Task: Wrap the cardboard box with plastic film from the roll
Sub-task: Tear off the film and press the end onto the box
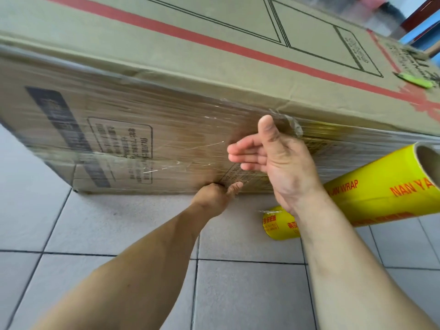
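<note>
A large cardboard box (pixel 166 67) with a red tape stripe stands on the tiled floor, and clear plastic film (pixel 147 129) covers its near side. My left hand (pixel 217 196) is low at the box's bottom edge, fingers curled, thumb pressed against the film. My right hand (pixel 273 156) is raised in front of the filmed side with fingers straight and thumb up, holding nothing. The yellow film roll (pixel 381 194) lies on the floor to the right, leaning against the box, its lower end behind my right forearm.
Grey floor tiles (pixel 83 222) with dark grout spread in front of the box. A green scrap (pixel 414 81) sits on the box's top at the right. Blue and dark red furniture (pixel 423 22) shows at the far right corner.
</note>
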The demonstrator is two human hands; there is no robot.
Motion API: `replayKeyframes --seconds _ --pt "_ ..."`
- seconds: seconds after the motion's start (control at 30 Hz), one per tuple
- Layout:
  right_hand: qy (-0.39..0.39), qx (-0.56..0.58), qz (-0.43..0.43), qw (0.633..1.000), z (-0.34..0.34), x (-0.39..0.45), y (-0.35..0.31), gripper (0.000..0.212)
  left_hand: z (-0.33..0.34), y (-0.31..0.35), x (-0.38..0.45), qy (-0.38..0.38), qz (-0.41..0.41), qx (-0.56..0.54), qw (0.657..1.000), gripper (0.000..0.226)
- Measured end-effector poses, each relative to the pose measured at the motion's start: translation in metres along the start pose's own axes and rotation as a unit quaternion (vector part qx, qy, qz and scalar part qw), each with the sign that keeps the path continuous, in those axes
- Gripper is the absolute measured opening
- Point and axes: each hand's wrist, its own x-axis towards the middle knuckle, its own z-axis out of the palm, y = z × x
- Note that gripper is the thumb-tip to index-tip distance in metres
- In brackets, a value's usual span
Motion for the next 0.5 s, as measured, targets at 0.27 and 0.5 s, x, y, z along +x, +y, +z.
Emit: replayKeyframes --seconds 0.27,0.5 --pt "0.084 0.024 -0.001 0.996 -0.014 0.007 -0.004 0.06 -0.007 0.016 -0.017 0.016 0.016 -0.031 0.999 0.059" --pt "0.149 -0.161 -0.256 0.942 -0.007 -0.001 0.023 0.041 -0.048 0.019 -0.063 0.138 0.005 0.106 0.985 0.077"
